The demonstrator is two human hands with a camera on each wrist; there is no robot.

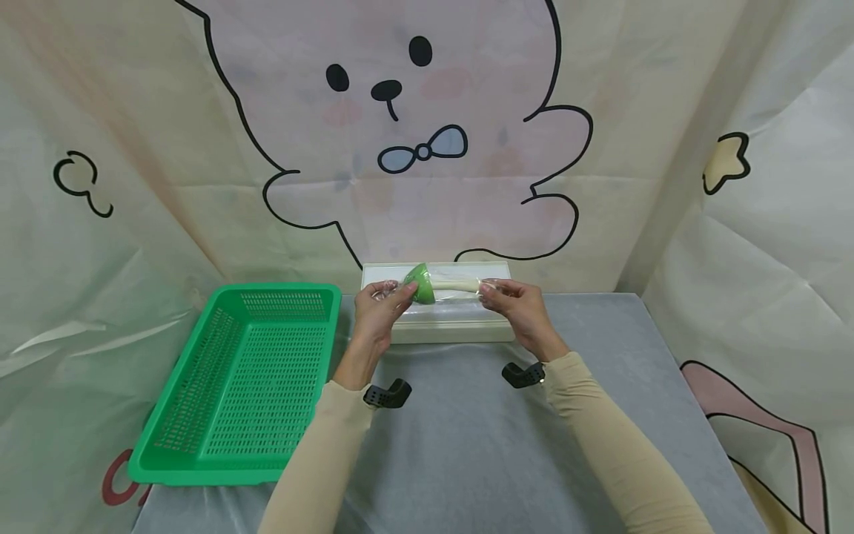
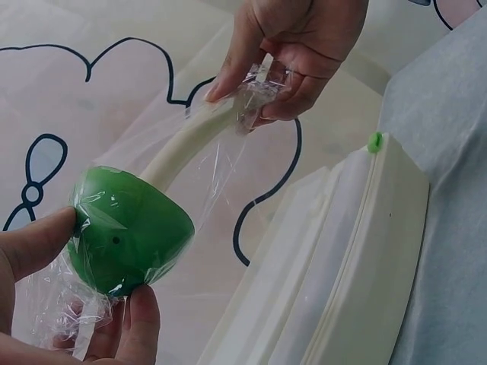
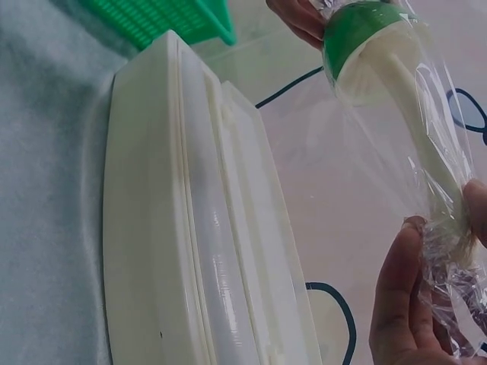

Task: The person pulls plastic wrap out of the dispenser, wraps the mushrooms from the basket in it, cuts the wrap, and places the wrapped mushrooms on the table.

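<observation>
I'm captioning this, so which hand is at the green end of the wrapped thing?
The left hand: it holds the green cap through clear film; the right hand grips the pale stem.

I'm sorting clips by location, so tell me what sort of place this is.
Probably a small makeshift work booth, though what lies beyond is hidden: cartoon-printed sheets hang around a grey-covered table, with a green basket at its left side.
</observation>
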